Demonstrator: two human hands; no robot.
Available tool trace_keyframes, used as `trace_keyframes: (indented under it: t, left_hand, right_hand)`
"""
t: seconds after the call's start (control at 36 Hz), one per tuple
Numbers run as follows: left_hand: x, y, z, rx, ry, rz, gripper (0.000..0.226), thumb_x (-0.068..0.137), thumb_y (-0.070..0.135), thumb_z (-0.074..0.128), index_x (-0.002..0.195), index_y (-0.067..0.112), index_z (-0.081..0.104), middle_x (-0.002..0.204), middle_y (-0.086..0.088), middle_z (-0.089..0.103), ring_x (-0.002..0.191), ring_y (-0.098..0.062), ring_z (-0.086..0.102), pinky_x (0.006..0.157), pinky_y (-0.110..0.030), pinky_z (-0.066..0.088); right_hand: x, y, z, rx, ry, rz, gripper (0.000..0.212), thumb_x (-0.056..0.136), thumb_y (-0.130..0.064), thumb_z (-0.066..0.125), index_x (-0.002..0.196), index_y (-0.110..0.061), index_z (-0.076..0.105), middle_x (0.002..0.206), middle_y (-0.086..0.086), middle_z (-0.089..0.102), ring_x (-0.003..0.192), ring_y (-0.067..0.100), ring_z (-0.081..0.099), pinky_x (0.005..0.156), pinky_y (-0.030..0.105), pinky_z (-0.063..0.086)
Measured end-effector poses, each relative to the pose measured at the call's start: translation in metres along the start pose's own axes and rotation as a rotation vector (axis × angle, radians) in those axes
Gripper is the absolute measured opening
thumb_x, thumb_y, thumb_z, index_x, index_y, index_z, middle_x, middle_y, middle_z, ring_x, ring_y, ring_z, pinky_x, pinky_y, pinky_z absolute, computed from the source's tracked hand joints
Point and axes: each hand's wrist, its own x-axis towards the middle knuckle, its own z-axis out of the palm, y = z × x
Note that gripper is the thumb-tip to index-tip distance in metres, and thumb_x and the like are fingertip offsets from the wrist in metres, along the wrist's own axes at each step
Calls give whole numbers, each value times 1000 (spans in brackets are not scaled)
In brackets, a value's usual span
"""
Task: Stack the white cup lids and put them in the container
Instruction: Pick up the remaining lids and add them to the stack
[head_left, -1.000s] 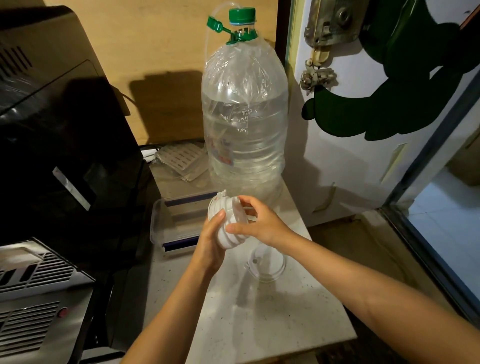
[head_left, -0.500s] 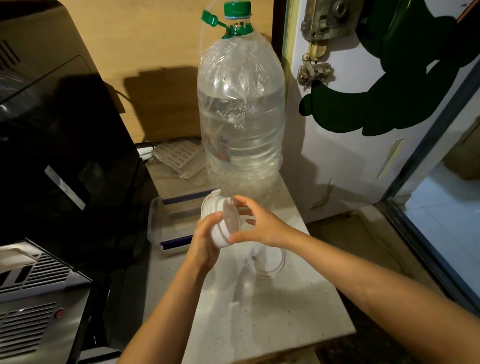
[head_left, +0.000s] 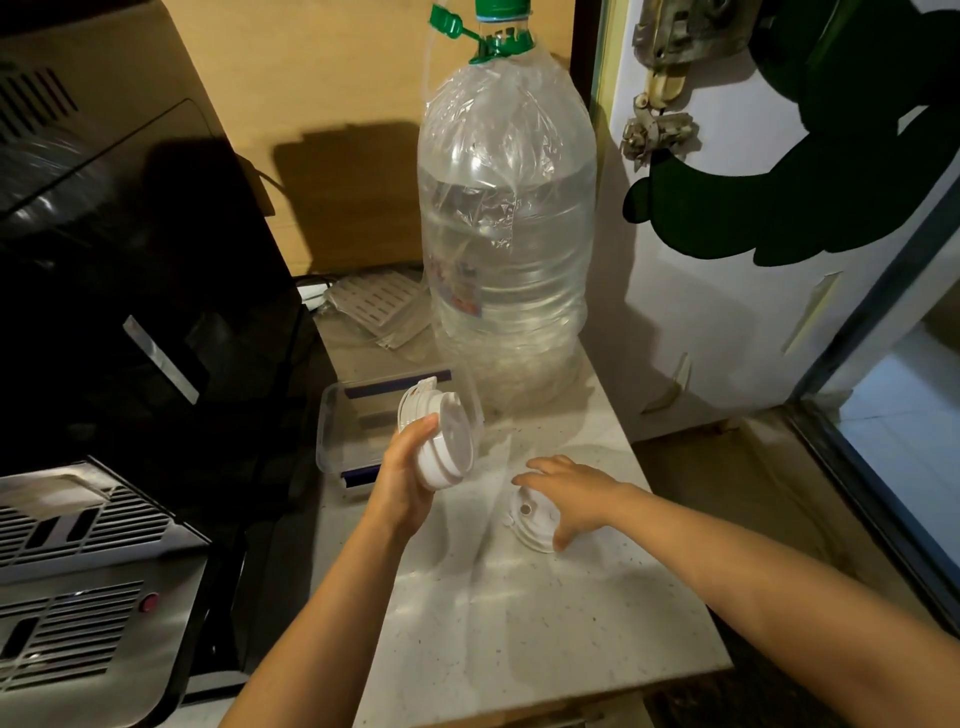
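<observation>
My left hand (head_left: 408, 475) grips a stack of white cup lids (head_left: 444, 441), held on its side above the counter, just right of the clear plastic container (head_left: 332, 431). A single white lid (head_left: 530, 519) lies flat on the pale counter (head_left: 519, 623). My right hand (head_left: 574, 491) hovers over that lid with fingers spread, thumb near its front rim; whether the fingers touch it I cannot tell. The container sits behind the stack, by the black machine, and appears to hold no lids.
A large water bottle (head_left: 506, 234) with a green cap stands at the back of the counter. A black machine (head_left: 140, 291) and a steel grille (head_left: 78, 571) fill the left. A white door (head_left: 727, 260) stands to the right, floor below.
My right hand has let go of the stack and dropped down to the single lid on the counter. The left hand keeps the stack, now pressed together.
</observation>
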Motion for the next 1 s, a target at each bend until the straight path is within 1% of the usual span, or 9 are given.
trace_keyframes:
  t: [0.11, 0.25, 0.33, 0.5, 0.64, 0.75, 0.86, 0.94, 1.0]
  left_hand:
    - [-1, 1, -1, 19, 5, -2, 89, 45, 42, 63, 126, 15, 41, 91, -5, 54, 80, -20, 54, 56, -29, 45]
    - [-4, 2, -1, 32, 4, 6, 66, 62, 34, 53, 125, 18, 40, 93, -4, 52, 81, -18, 52, 59, -30, 45]
    - [-4, 2, -2, 48, -10, 11, 80, 52, 39, 62, 125, 18, 41, 93, -5, 53, 81, -19, 54, 57, -29, 46]
    - [0, 4, -2, 32, -4, 25, 60, 64, 34, 51, 121, 15, 45, 86, -4, 57, 75, -19, 56, 46, -24, 49]
    - [0, 7, 0, 49, -24, 39, 42, 63, 35, 51, 103, 20, 56, 79, 0, 61, 66, -13, 61, 50, -25, 49]
    - [1, 8, 0, 56, -60, 47, 44, 64, 36, 50, 106, 23, 52, 84, -2, 60, 74, -17, 59, 54, -28, 50]
    - [2, 9, 1, 64, -130, 87, 41, 64, 35, 53, 101, 19, 56, 66, 5, 72, 61, -9, 66, 48, -23, 52]
    - [3, 11, 4, 93, -179, 129, 61, 50, 47, 70, 103, 18, 59, 73, 4, 74, 66, -11, 68, 51, -23, 52]
    - [5, 12, 5, 69, -189, 136, 86, 38, 57, 77, 110, 15, 58, 80, 1, 75, 71, -13, 69, 54, -24, 53]
  right_hand:
    - [3, 2, 6, -49, -2, -22, 86, 72, -25, 75, 142, -24, 25, 149, 3, 28, 135, 26, 26, 105, 39, 37]
    - [2, 4, 9, 0, 18, -18, 84, 73, -26, 74, 142, -24, 26, 146, 2, 31, 133, 25, 26, 102, 38, 38]
    - [1, 6, 7, 57, 38, 4, 83, 74, -27, 73, 142, -24, 26, 145, 1, 32, 133, 24, 26, 103, 38, 39]
    - [-4, 8, -18, 346, 173, 43, 85, 73, -31, 74, 143, -23, 26, 146, 3, 31, 134, 26, 27, 107, 37, 31]
    - [-8, 3, -50, 725, 282, 34, 85, 72, -31, 77, 142, -22, 29, 148, 2, 34, 135, 23, 35, 109, 37, 34]
    - [-15, -10, -71, 984, 324, 12, 71, 76, -31, 72, 137, -25, 36, 134, 0, 46, 122, 18, 47, 97, 33, 45]
    - [-18, -27, -80, 1125, 326, -11, 66, 80, -32, 68, 137, -21, 37, 122, -2, 50, 110, 15, 54, 81, 26, 50]
    - [-17, -40, -80, 1179, 306, -30, 60, 82, -31, 66, 134, -21, 40, 110, -8, 54, 99, 11, 59, 80, 27, 53]
    - [-15, -47, -81, 1210, 309, -38, 61, 81, -32, 67, 135, -19, 40, 119, 0, 55, 104, 15, 60, 85, 32, 55]
